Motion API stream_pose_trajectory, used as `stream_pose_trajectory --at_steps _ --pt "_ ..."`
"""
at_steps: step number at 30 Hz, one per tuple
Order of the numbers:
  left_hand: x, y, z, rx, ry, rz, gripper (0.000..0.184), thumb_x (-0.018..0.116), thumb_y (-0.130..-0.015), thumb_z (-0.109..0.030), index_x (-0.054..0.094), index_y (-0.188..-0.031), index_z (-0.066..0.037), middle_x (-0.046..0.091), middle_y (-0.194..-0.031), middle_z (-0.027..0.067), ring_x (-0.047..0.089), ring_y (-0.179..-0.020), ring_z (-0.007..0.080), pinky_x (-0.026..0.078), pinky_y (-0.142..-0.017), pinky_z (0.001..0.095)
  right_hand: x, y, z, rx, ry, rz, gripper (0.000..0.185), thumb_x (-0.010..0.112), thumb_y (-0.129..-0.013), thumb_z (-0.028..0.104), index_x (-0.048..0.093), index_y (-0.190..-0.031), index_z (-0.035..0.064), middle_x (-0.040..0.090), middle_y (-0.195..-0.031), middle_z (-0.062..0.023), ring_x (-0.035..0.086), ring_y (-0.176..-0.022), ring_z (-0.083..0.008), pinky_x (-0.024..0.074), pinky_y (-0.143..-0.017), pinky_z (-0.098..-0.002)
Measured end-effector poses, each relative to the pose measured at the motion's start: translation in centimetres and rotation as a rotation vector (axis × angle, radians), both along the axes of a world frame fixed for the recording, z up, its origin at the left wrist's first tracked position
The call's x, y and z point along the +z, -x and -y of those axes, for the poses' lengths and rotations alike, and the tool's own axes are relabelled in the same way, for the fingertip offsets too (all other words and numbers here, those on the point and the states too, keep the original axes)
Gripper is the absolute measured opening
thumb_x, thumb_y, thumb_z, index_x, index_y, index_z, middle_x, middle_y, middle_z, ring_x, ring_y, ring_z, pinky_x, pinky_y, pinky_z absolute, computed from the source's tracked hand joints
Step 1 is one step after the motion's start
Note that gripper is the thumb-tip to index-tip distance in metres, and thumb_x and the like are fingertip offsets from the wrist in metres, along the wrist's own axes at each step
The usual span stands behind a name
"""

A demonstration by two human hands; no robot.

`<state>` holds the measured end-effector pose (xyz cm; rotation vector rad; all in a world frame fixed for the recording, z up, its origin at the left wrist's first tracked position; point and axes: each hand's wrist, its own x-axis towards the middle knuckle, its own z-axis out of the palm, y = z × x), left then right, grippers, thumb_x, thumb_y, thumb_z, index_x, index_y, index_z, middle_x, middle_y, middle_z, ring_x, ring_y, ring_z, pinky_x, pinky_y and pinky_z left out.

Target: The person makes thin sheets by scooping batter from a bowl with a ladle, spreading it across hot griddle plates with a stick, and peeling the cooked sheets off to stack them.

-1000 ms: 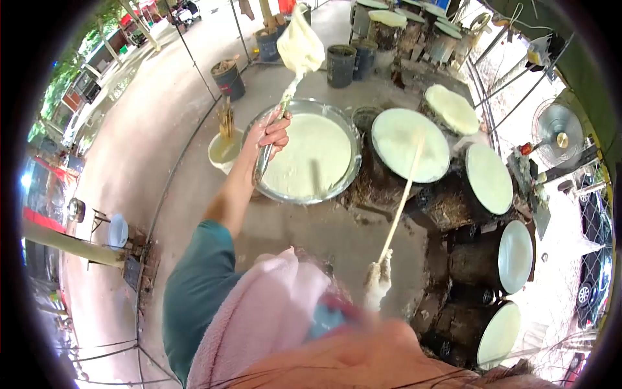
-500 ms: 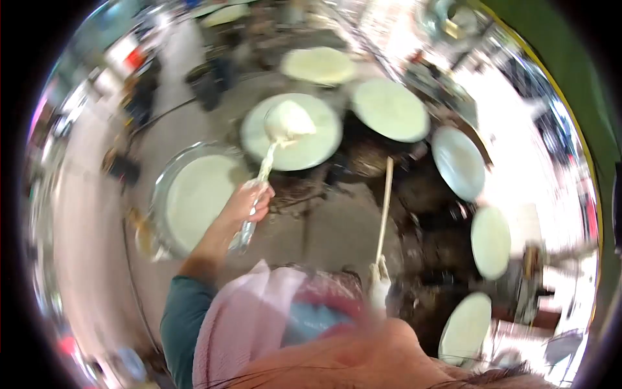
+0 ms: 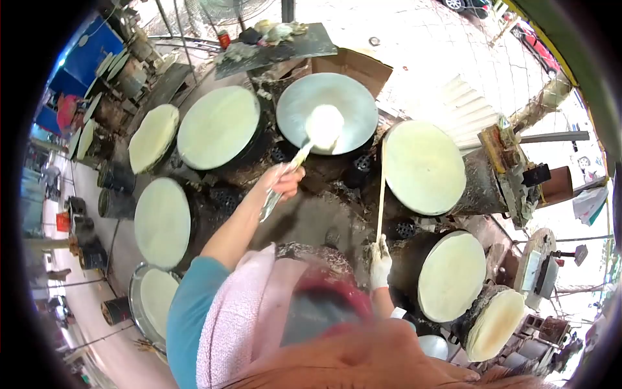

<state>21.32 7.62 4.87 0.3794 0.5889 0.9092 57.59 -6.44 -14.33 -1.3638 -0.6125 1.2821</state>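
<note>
My left hand (image 3: 282,183) is wrapped round the handle of a ladle (image 3: 324,126), which looks wrapped in clear plastic. The ladle's bowl, full of white batter, is over a bare grey round pan (image 3: 295,117); I cannot tell whether it touches the surface. In a white glove, my right hand (image 3: 381,262) grips a long thin wooden stick (image 3: 380,201) pointing forward. The stick's far end reaches the left rim of a pan coated with pale batter (image 3: 424,167).
More batter-coated round pans (image 3: 218,128) stand in a ring around me. At lower left is a metal basin (image 3: 137,305) of white batter. A stacked pale sheet (image 3: 495,324) lies at lower right. Beyond the bare pan are a cluttered dark board (image 3: 278,50) and cardboard (image 3: 353,70).
My view has turned right, and the pans and basin have shifted left. The filled ladle has gone from over a batter-coated pan to over the bare grey one. Both hands keep their holds.
</note>
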Motion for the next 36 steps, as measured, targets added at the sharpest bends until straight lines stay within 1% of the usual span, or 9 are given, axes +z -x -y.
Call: stream_pose_trajectory --at_steps 6,9,13,16,20,25,27,30,36 --pt "-1.8 -7.0 -18.8 0.091 -0.14 -0.509 0.031 0.039 -0.102 -0.024 0.049 -0.087 0.002 0.034 -0.056 -0.004 0.03 -0.04 0.0066 0.027 -0.039 0.0246 5.7 3.6 -17.8 0.066 -0.126 0.103 0.049 0.057 -0.092 0.003 0.041 -0.137 -0.0056 0.043 -0.142 -0.0087 0.044 -0.124 -0.0139 0.0347 -0.103 -0.0236" --pt "-6.6 -9.1 -24.4 0.18 -0.111 -0.525 0.031 0.046 -0.099 -0.025 0.049 -0.086 0.002 0.038 -0.056 -0.0017 0.035 -0.041 0.0094 0.027 -0.038 0.0259 4.7 6.6 -24.9 0.107 -0.209 0.747 0.048 0.057 -0.094 0.01 0.042 -0.138 -0.0004 0.052 -0.135 -0.0127 0.052 -0.116 -0.0118 0.0418 -0.095 -0.0265" --pt "-8.7 -8.6 -27.6 0.122 -0.139 -0.91 0.028 0.06 -0.09 -0.022 0.052 -0.081 0.003 0.051 -0.06 0.0056 0.047 -0.042 0.0136 0.034 -0.039 0.0298 4.3 10.3 -28.5 0.391 0.339 1.227 0.048 0.05 -0.095 0.041 0.043 -0.138 0.0214 0.064 -0.077 -0.0185 0.062 -0.07 -0.0402 0.0487 -0.064 -0.0448" --pt "-14.8 -4.4 -29.9 0.16 -0.291 -1.124 0.027 0.064 -0.086 -0.02 0.054 -0.087 0.005 0.06 -0.069 0.0151 0.059 -0.055 0.0239 0.045 -0.05 0.0372 3.8 11.5 -28.3 0.195 0.192 1.09 0.038 0.055 -0.095 0.03 0.053 -0.129 0.0137 0.066 -0.08 -0.0166 0.064 -0.07 -0.0319 0.0498 -0.062 -0.0384" --pt "-16.1 1.0 -29.2 0.544 -0.966 -1.497 0.023 0.059 -0.09 -0.016 0.053 -0.101 0.003 0.055 -0.064 0.0046 0.049 -0.047 0.0122 0.041 -0.045 0.0299 0.6 17.2 -31.3 -0.037 0.194 -0.078 0.03 0.06 -0.092 0.013 0.057 -0.121 0.0035 0.06 -0.083 0.0025 0.051 -0.062 -0.005 0.0414 -0.053 -0.0195" --pt "-10.3 8.1 -28.6 0.34 -0.613 -1.306 0.037 0.059 -0.091 -0.019 0.051 -0.115 0.007 0.061 -0.071 0.0195 0.061 -0.062 0.0326 0.047 -0.057 0.0385 8.3 18.5 -33.6 0.145 0.359 0.349 0.028 0.06 -0.093 0.017 0.06 -0.116 0.0019 0.059 -0.08 0.0031 0.048 -0.06 -0.0039 0.0396 -0.052 -0.0193" --pt "-9.9 10.3 -29.0 0.549 -0.98 -1.359 0.031 0.056 -0.093 -0.019 0.052 -0.111 0.006 0.059 -0.067 0.0158 0.057 -0.056 0.0287 0.046 -0.054 0.0335 1.6 15.3 -32.6 -0.02 0.004 0.745 0.026 0.06 -0.093 0.02 0.061 -0.114 0.0041 0.059 -0.08 0.0041 0.046 -0.058 -0.0026 0.0375 -0.05 -0.0179" --pt "-9.7 12.6 -27.8 0.364 -0.73 -1.391 0.025 0.057 -0.093 -0.02 0.053 -0.099 0.004 0.058 -0.068 0.0162 0.056 -0.059 0.0275 0.046 -0.057 0.0354 2.5 17.8 -32.7 0.094 0.268 0.113 0.035 0.063 -0.091 0.025 0.062 -0.114 -0.0011 0.059 -0.077 0.0012 0.049 -0.063 -0.0055 0.0406 -0.057 -0.0209" --pt "-9.2 15.1 -23.8 0.312 -0.541 -1.363 0.022 0.056 -0.093 -0.021 0.054 -0.088 0.001 0.052 -0.067 0.0137 0.048 -0.059 0.0201 0.044 -0.058 0.0332 7.9 16.8 -34.8 0.161 0.196 0.205 0.028 0.063 -0.091 0.018 0.062 -0.11 -0.0024 0.058 -0.087 0.0007 0.048 -0.072 -0.0057 0.0414 -0.066 -0.0187"
